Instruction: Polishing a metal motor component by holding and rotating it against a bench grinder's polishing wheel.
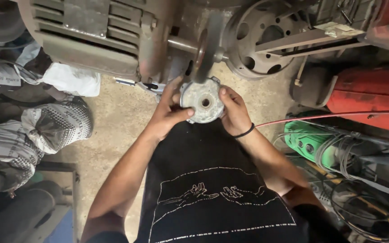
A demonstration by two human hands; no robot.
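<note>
I have one round grey metal part point(202, 101) gripped between both hands, up at chest height and pressed edge-on against the single grinding wheel point(203, 53) that sits on the shaft of the big motor point(91, 36). My left hand point(167, 114) wraps the left rim, thumb laid across the face and fingers curled behind; my right hand point(234, 110) closes on the right rim, thumb on the front, a black band at the wrist. Both grips are tight around the part, neither hand free. Held from two sides like this, I judge, the part stays steady against the wheel and its top edge meets the disc squarely, with the centre hole facing me. Around me I count one spoked metal wheel point(260, 42) behind the grinder, one green machine point(309, 141) with coiled cables to the right, one red tank point(370, 96) above it, and two patterned sacks point(46, 130) stacked on the left of the concrete floor point(118, 112).
</note>
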